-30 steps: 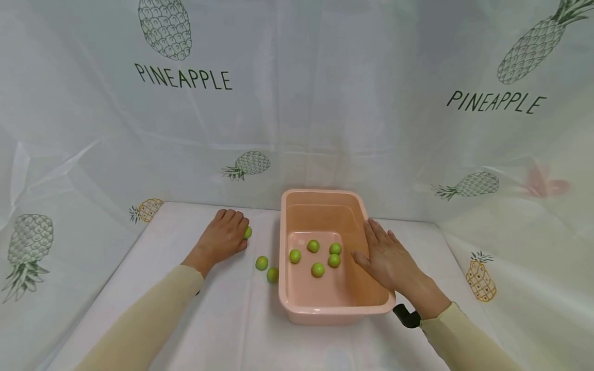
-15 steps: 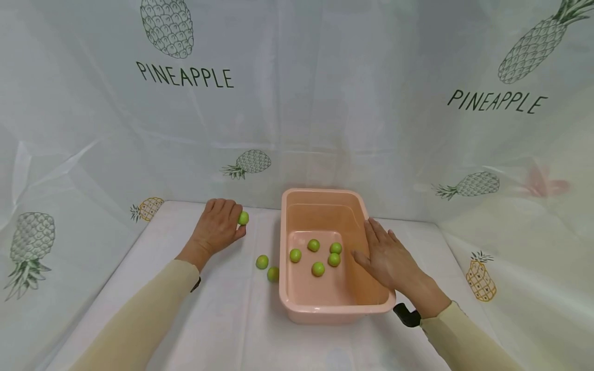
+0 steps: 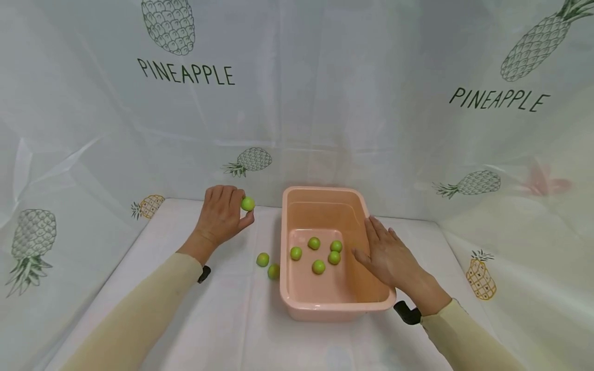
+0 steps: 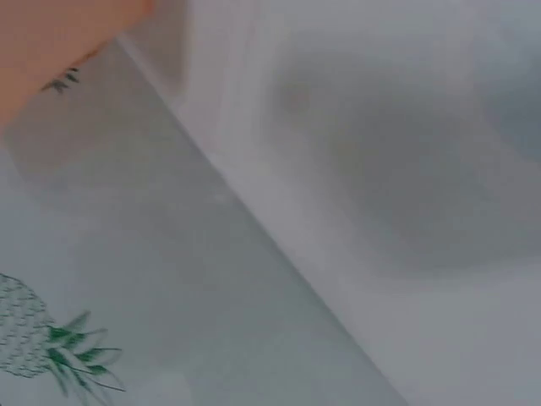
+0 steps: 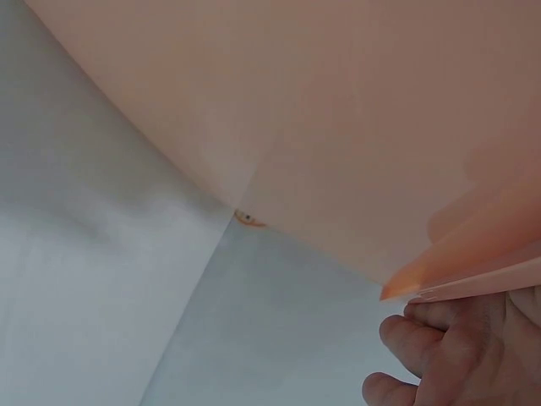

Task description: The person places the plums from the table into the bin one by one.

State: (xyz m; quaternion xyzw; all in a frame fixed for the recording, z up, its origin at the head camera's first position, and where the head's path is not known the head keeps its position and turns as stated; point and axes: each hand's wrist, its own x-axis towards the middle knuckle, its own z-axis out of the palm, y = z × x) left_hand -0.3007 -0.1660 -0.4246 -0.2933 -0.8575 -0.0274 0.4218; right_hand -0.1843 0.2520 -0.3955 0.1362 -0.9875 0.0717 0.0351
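My left hand (image 3: 220,214) is raised over the far left part of the table and pinches a lime (image 3: 248,204), small, round and green, between thumb and fingers. That lime is out of sight in the left wrist view. Two more limes, one a little apart (image 3: 262,259) and one close against the basin (image 3: 274,271), lie on the table. Several limes (image 3: 318,267) rest on the floor of a pink plastic basin (image 3: 325,307). Across the basin's right rim lies my right hand (image 3: 392,257), fingers straight and thumb inside. The right wrist view has those fingers (image 5: 412,342) beside the rim.
A white cloth (image 3: 223,319) covers the table. Behind it and at both sides hangs a pale sheet (image 3: 343,103) printed with pineapples. The basin stands close to the table's back edge.
My left hand has lifted up and away from me with the lime, then shifted slightly right, leaving the lime in plainer view. My right hand and the basin have stayed put.
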